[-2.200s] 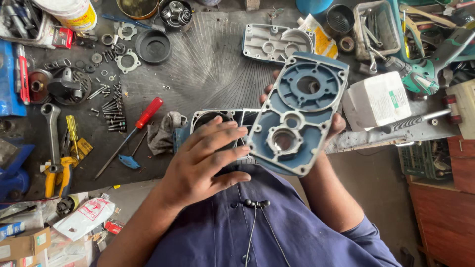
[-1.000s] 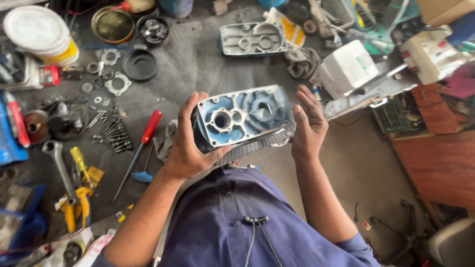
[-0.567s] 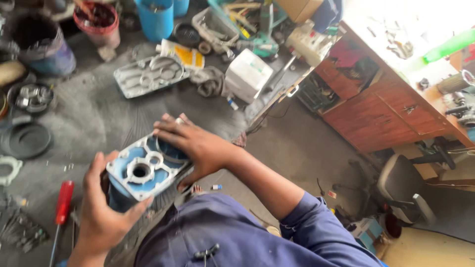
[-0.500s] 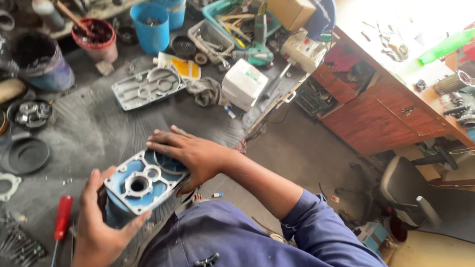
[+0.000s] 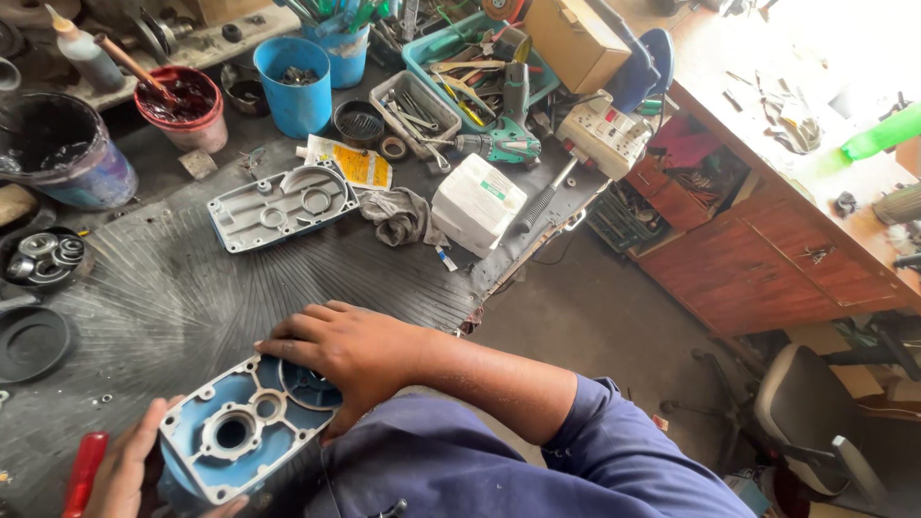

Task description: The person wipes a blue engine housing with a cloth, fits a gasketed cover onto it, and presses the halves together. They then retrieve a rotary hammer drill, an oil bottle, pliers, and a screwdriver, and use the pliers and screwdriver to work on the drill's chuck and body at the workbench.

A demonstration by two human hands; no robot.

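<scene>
— Resting low at the near edge of the black ribbed bench mat [image 5: 192,297], the blue gearbox housing [image 5: 240,432] sits face up, its round bearing bores showing, and both hands are on it.

— How does each hand hold it?

— The right hand [image 5: 350,350] lies spread over the housing's upper right corner, fingers curled down over the edge. The left hand [image 5: 129,470] cups the lower left side; only its thumb and part of the palm show, so its grip looks closed on the casting, though the fingers are hidden.

— What lies around it?

— A red-handled screwdriver [image 5: 82,470] lies just beside the left hand. Farther up the mat lies a grey metal cover plate [image 5: 283,206], well apart from the housing, with a crumpled grey rag [image 5: 398,216] and a white plastic canister [image 5: 477,203] to its right. A blue cup [image 5: 297,84] stands behind them.
</scene>
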